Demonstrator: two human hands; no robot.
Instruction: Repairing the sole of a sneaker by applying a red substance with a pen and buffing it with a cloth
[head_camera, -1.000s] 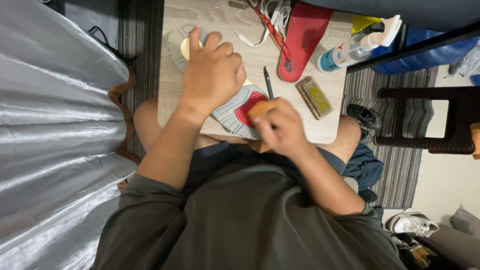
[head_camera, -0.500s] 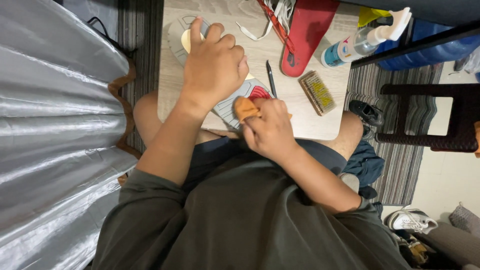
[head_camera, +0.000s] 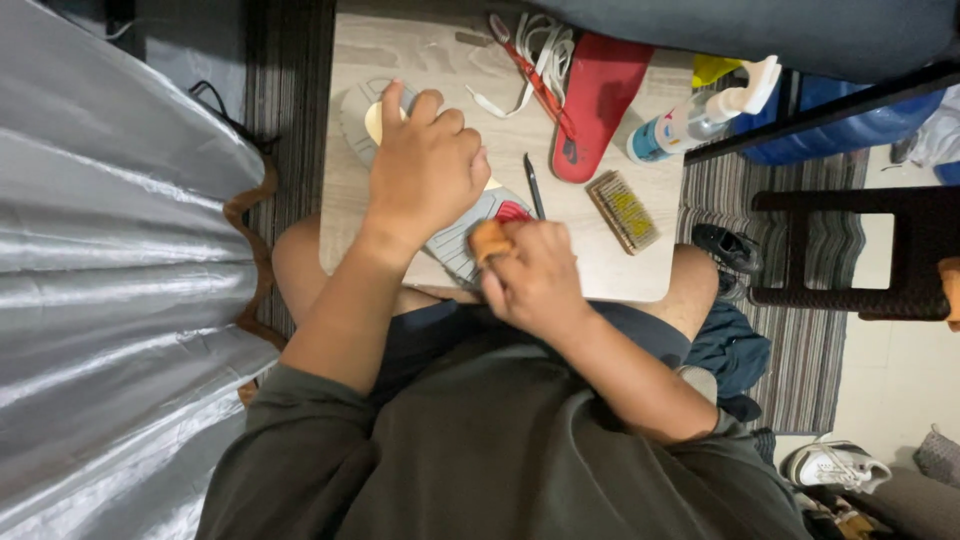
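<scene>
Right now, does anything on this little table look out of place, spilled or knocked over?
Nothing is spilled. The spray bottle lies on its side at the table's far right corner, and loose laces sprawl beside the red insole. The left hand presses the shoe sole-up while the right hand grips a brush.

Dark olive-grey long-sleeved top, sleeves pushed up; seemingly dark shorts, knees bare.
</scene>
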